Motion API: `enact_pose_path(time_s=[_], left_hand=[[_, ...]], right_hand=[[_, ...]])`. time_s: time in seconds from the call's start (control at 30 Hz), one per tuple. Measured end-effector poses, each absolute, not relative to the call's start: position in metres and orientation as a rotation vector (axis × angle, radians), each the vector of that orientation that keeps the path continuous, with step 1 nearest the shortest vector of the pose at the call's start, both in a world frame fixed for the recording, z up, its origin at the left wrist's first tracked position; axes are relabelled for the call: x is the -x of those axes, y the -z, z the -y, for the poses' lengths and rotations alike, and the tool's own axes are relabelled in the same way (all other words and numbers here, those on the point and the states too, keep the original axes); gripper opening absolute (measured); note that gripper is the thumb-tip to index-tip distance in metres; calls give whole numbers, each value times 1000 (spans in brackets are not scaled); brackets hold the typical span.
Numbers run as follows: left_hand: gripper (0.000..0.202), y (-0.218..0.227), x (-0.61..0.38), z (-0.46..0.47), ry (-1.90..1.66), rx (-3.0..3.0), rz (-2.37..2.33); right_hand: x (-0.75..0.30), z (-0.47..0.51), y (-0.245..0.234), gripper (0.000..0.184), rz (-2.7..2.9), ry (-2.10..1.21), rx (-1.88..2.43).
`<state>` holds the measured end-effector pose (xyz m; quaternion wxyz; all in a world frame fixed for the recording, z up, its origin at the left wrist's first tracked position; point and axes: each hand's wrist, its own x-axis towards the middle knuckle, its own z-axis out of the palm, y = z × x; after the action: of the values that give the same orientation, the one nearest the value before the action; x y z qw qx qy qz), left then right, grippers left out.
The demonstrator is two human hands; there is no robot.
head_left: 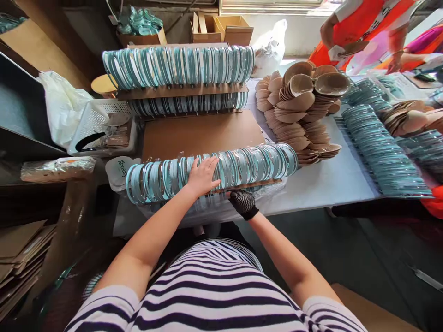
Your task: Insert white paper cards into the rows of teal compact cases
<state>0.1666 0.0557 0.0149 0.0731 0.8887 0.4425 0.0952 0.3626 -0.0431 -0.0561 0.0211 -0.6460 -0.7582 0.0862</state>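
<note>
Across the near part of the table runs a long row of teal, hoop-shaped pieces in clear wrap [249,163], standing on edge side by side. My left hand [204,174], bare, lies on top of the row's middle with its fingers stretched out. Under the row, the edge of a brown cardboard sheet [273,183] shows, with more hoops partly visible below it. My right hand [243,203], in a black mesh glove, is at that edge with its fingers curled around the sheet; the fingertips are hidden.
Behind lie a bare cardboard sheet [200,131] and two stacked hoop rows [180,69]. Brown oval pieces [294,103] are piled at right, near more teal stacks [384,152]. A white basket [98,115] stands left. A person in an orange vest [363,23] works at the back right.
</note>
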Motion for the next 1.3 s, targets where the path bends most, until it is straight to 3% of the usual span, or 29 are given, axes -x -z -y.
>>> enact_pose_path(time_s=[0.17,0.3,0.5,0.77,1.1,1.2,1.3], left_hand=[[74,-24,-200,-53,-372,-2635,-1374],[69,-19,-234,-53,-288,-2590,-1412],[66,-15,-240,-54,-244,-2526,-1480],[66,-25,-241,-55,-210,-2472,-1510],[65,-23,-236,-52,-224,-2511,-1492],[69,-23,-244,-49,-273,-2537,-1503],[77,-22,-267,-49,-358,-2627,-1429]], right_hand=[[-409,-25,-32,33,2182,-82,2004],[-410,-111,-70,33,2576,-280,2099],[-400,-169,-62,41,3003,-653,1794],[-418,-104,-70,27,2893,-493,1619],[-429,32,35,40,2780,-511,1866],[-443,23,14,37,2678,-475,1866],[-466,-18,-33,41,2425,-232,2007]])
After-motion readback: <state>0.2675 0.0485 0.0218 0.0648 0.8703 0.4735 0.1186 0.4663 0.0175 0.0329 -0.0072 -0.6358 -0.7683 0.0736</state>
